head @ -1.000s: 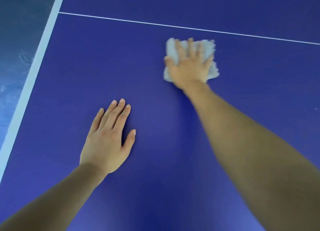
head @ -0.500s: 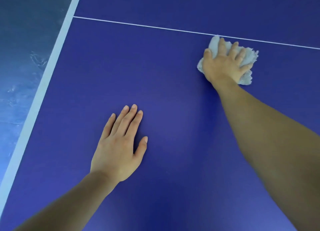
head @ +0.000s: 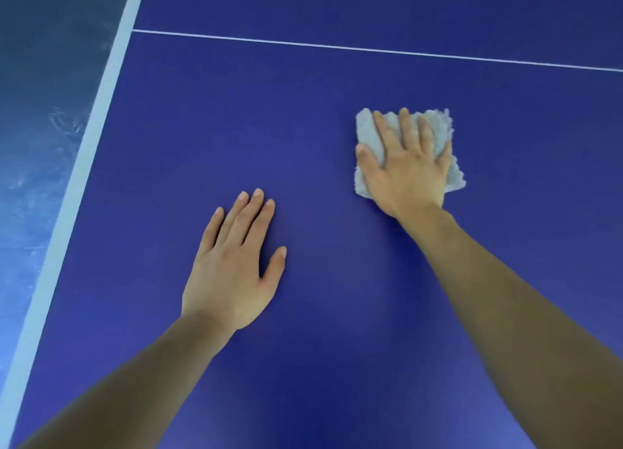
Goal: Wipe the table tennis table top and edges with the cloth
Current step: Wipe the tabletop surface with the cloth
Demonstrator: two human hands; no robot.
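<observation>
The blue table tennis table top (head: 209, 121) fills most of the head view. A pale grey fluffy cloth (head: 365, 128) lies flat on it right of centre. My right hand (head: 406, 168) presses down on the cloth with its fingers spread and straight, covering most of it. My left hand (head: 232, 266) rests flat on the bare table surface, nearer to me and to the left of the cloth, fingers straight and together, holding nothing.
A white edge stripe (head: 84, 165) runs along the table's left side, with the dark blue floor (head: 40, 77) beyond it. A thin white line (head: 371, 49) crosses the table beyond the cloth.
My right hand has slid the cloth back toward me and to the left, away from the thin white line. My left hand has stayed flat on the table.
</observation>
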